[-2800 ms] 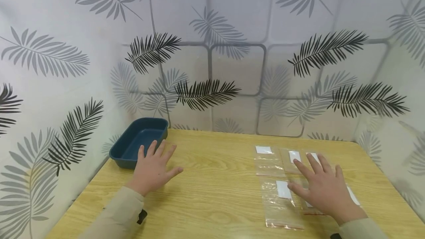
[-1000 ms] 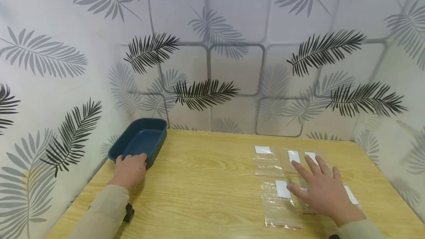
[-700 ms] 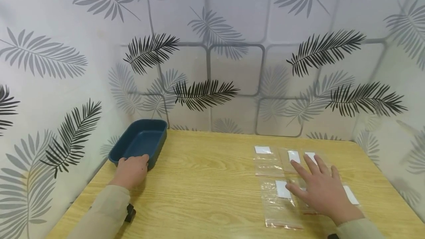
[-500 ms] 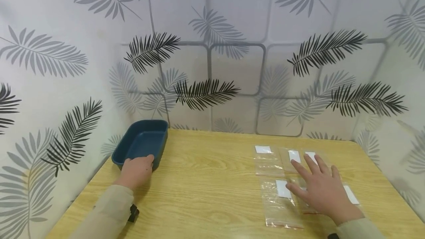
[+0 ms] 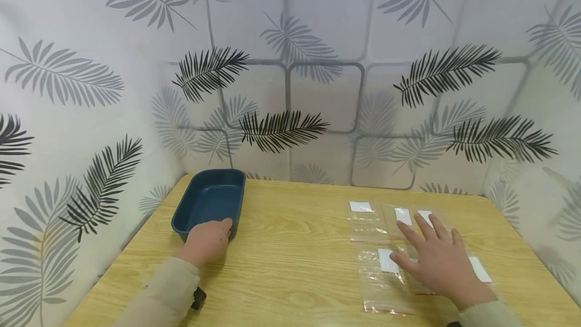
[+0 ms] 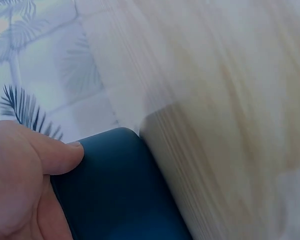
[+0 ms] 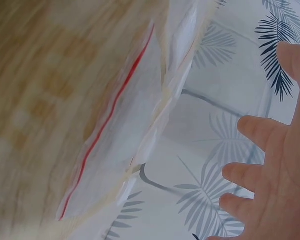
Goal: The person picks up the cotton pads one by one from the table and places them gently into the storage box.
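Observation:
A dark blue rectangular plastic basin point(image 5: 211, 203) stands at the back left of the wooden table. My left hand point(image 5: 206, 241) grips its near wall at the right corner; in the left wrist view the thumb point(image 6: 65, 156) lies on the outside of the basin point(image 6: 115, 185), the other fingers going over the rim. On the right, my right hand point(image 5: 442, 264) is held with fingers spread above several clear zip bags point(image 5: 381, 286), each with a white paper piece. In the right wrist view that hand point(image 7: 280, 165) holds nothing, and a bag point(image 7: 125, 120) with a red seal strip lies beyond it.
The wood-grain table point(image 5: 290, 266) stretches between the basin and the bags. Behind it and along both sides hangs a pale curtain point(image 5: 317, 90) printed with dark and grey leaves.
My left hand, spread open beside the basin at first, has taken hold of its near rim. The basin has slid to the right with it. My right hand has hardly moved.

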The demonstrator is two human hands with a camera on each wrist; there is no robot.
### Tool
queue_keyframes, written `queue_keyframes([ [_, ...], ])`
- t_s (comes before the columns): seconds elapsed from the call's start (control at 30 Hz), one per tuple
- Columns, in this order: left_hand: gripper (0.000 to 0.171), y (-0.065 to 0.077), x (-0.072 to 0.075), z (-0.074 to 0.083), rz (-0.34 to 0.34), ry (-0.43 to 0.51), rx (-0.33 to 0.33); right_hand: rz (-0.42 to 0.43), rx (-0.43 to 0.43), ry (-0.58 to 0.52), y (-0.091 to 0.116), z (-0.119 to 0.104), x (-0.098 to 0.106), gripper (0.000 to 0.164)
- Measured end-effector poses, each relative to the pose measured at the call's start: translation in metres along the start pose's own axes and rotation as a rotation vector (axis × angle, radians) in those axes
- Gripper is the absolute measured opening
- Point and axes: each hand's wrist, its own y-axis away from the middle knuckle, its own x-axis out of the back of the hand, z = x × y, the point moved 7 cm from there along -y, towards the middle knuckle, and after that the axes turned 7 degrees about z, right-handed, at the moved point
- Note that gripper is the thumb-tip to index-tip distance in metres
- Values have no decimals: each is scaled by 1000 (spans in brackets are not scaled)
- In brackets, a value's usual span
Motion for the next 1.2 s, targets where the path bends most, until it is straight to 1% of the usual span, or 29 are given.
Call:
queue_keyframes([
  [0.23,6,1,1,32,8,13,-39,12,7,-4,-1,-2,1,78],
  [0.33,9,1,-1,47,1,1,-69,20,12,2,-1,-3,2,77],
  [0.43,6,0,-2,60,-3,-11,-99,22,17,11,-2,-4,2,78],
  [0.53,8,0,-2,72,3,-12,-128,17,18,10,-2,-6,2,78],
  [0.67,10,0,-1,86,23,-11,-168,14,16,4,-2,-7,2,77],
  [0.8,11,0,0,99,58,-16,-206,18,19,2,-3,-10,2,76],
  [0.9,12,-2,-1,107,83,-27,-222,19,21,2,-3,-11,1,75],
  [0.97,10,-5,-3,112,88,-35,-224,16,23,2,-4,-12,1,76],
  [1.2,8,-11,-11,134,26,-49,-220,15,38,5,-4,-15,1,79],
])
